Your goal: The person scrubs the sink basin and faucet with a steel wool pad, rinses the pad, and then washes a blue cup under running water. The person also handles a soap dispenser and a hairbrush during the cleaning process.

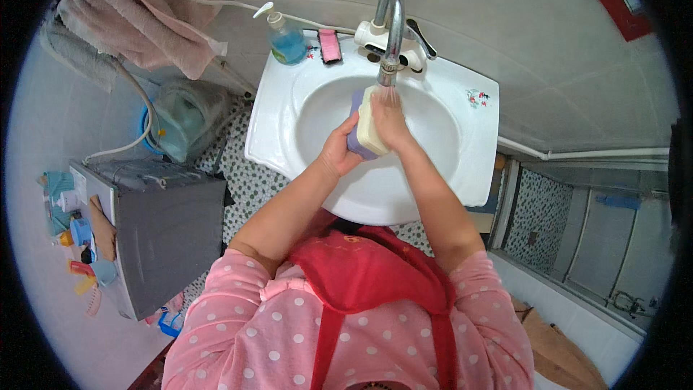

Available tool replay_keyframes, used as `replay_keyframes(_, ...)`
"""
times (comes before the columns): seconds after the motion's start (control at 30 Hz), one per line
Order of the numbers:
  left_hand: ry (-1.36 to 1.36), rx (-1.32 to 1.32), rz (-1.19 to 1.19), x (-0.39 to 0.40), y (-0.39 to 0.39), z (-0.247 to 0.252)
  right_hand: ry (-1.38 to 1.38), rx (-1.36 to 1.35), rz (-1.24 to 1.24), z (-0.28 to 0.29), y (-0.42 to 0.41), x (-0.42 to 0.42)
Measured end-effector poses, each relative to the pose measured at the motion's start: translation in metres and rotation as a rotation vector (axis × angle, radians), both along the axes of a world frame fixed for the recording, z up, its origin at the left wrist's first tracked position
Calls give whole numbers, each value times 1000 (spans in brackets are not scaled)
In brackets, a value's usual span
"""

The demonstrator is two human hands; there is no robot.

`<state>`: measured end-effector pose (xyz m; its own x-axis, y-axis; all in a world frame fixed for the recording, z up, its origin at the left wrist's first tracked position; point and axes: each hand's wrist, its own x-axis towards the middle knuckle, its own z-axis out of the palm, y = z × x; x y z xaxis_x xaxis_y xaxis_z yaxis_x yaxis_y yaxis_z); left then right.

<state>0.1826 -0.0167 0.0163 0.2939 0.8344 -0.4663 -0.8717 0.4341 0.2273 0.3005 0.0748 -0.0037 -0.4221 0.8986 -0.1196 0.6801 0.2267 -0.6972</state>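
Note:
My left hand [342, 149] grips a purple and cream block, perhaps a sponge [368, 127], from its left side, over the bowl of a white washbasin [379, 189]. On the block's cream side lies my right hand [391, 122], its fingertips under the spout of a curved metal faucet [397, 16]. Water seems to run from the spout onto these fingers. Whether the right fingers grip the block or only rest on it, I cannot tell. Behind the bowl, the faucet's white body has a dark lever at its right.
A pump bottle of blue liquid [288, 43] and a pink pad with dark edges [329, 46] stand on the basin's back left rim. Pink towels [141, 16] hang at upper left. Below them are a lined bin [187, 119] and a grey appliance or cabinet [168, 238] holding small items.

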Motion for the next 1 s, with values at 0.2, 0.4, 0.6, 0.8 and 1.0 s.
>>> replay_keyframes(0.2, 42, -103, 98, -4, 7, 3, -141, 152, 25, 33, -22, -19)
replay_keyframes(0.4, 14, -140, 43, 3, 3, 0, 274, -134, -133, -4, 13, -10)
replay_keyframes(0.6, -4, -73, 121, 1, 11, -9, -40, 183, -89, 25, -19, -25)
replay_keyframes(0.8, -10, -111, 35, -4, -6, -4, -14, -44, -15, 37, 2, -19)
replay_keyframes(1.0, -146, 64, 37, -2, -7, -4, 893, -627, -280, 6, 12, 33)
